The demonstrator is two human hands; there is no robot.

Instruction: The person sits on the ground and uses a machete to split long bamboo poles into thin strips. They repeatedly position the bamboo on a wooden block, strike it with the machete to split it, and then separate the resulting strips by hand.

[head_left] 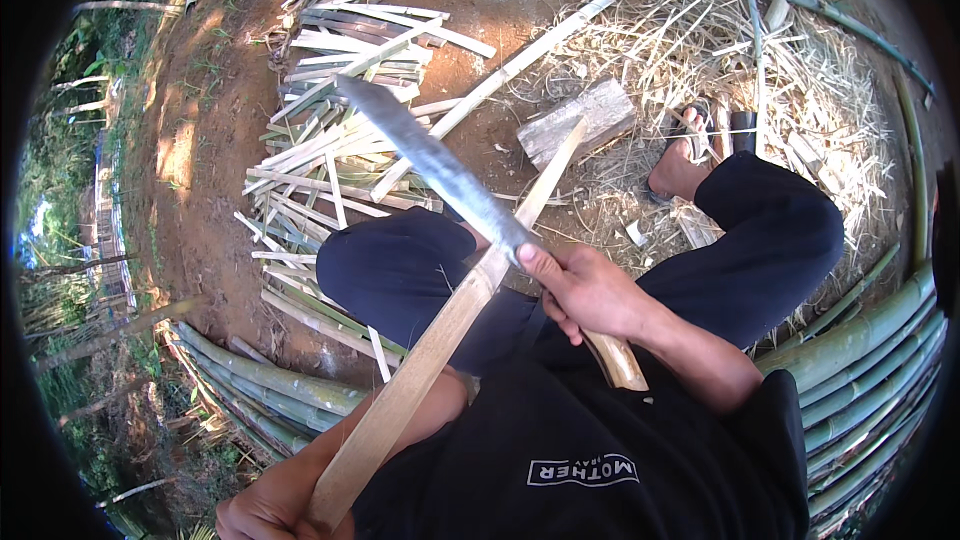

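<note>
My left hand [272,508], at the lower left, is closed around the near end of a long split bamboo strip [405,385]. The strip slants up to the right across my lap, and its narrow far end lies over a wooden block [607,110] on the ground. In my right hand [600,292] is the wooden handle of a machete [430,162], with the thumb near the base of the blade. The broad metal blade points to the upper left and crosses above the strip; whether it touches the strip I cannot tell.
A heap of split bamboo pieces [310,185] lies on the dirt at the left, with one long strip [500,75] slanting off it. Pale shavings [830,100] surround my sandaled foot [685,145]. Green bamboo poles [870,330] lie behind me on both sides.
</note>
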